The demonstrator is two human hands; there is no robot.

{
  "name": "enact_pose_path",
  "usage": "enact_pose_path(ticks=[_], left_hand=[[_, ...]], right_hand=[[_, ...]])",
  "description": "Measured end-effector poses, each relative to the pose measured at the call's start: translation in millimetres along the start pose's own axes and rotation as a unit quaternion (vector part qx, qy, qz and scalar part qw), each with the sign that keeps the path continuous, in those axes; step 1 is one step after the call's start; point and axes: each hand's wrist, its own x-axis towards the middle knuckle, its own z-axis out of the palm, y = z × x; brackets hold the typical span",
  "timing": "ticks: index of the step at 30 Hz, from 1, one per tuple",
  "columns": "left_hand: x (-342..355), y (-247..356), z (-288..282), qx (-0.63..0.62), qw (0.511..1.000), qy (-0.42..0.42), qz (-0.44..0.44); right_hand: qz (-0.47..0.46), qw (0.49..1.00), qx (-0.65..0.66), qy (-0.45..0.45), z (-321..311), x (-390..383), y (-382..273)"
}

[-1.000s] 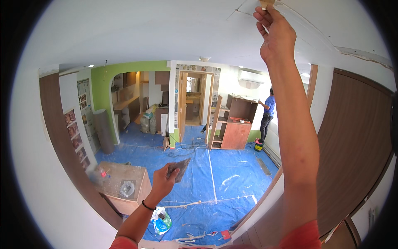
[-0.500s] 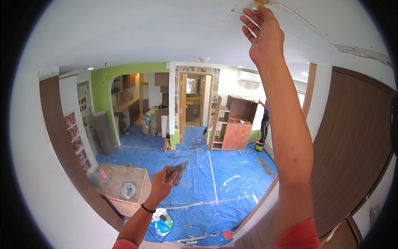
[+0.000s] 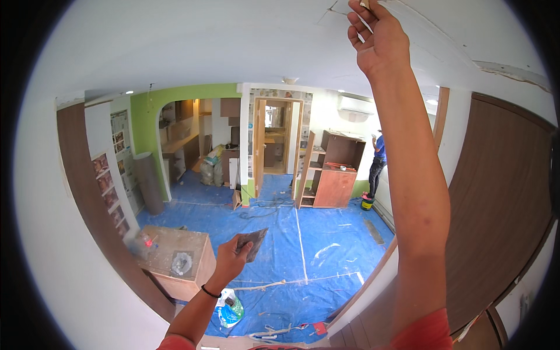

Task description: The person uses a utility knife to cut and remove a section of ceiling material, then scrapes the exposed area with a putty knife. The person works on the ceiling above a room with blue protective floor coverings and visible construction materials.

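My left hand (image 3: 232, 258) is closed on a grey, smeared flat plate (image 3: 254, 241), like a scraper blade, held low in front of me above the floor. My right hand (image 3: 380, 42) is raised high to the white ceiling (image 3: 256, 41), its fingers curled and partly apart, with a small tan piece (image 3: 364, 3) pinched at the tips; what the piece is I cannot make out, as the fingers and frame edge hide most of it. Near it a thin crack (image 3: 331, 9) runs across the ceiling.
Blue sheeting (image 3: 315, 251) covers the floor, with a dusty wooden box (image 3: 175, 239), a bag (image 3: 230, 312) and cords. A person (image 3: 379, 157) stands on a bucket (image 3: 367, 202) beside open cabinets (image 3: 332, 186). A brown door (image 3: 496, 175) is at my right.
My right hand first shifted left along the ceiling, then slightly right and up, still with the tan piece. My left hand dipped a little left and back. The person's position has changed slightly.
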Motion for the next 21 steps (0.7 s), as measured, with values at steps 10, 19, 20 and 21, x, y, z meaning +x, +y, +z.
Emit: enact_pose_path(ticks=[10, 19, 20, 21], left_hand=[[-4, -14, 7, -0.003, 1.0, -0.007, -0.016], [-7, -23, 8, 0.041, 0.999, -0.004, -0.008], [-7, -23, 9, 0.059, 0.998, -0.003, 0.005], [-9, -24, 9, 0.041, 0.999, -0.012, -0.009]], right_hand=[[-0.103, 0.981, -0.164, -0.012, -14, 10, -2], [-0.088, 0.977, -0.19, -0.03, -9, -11, -8], [-0.088, 0.979, -0.181, -0.042, -9, -12, -7], [-0.091, 0.98, -0.171, -0.055, -8, -12, -6]])
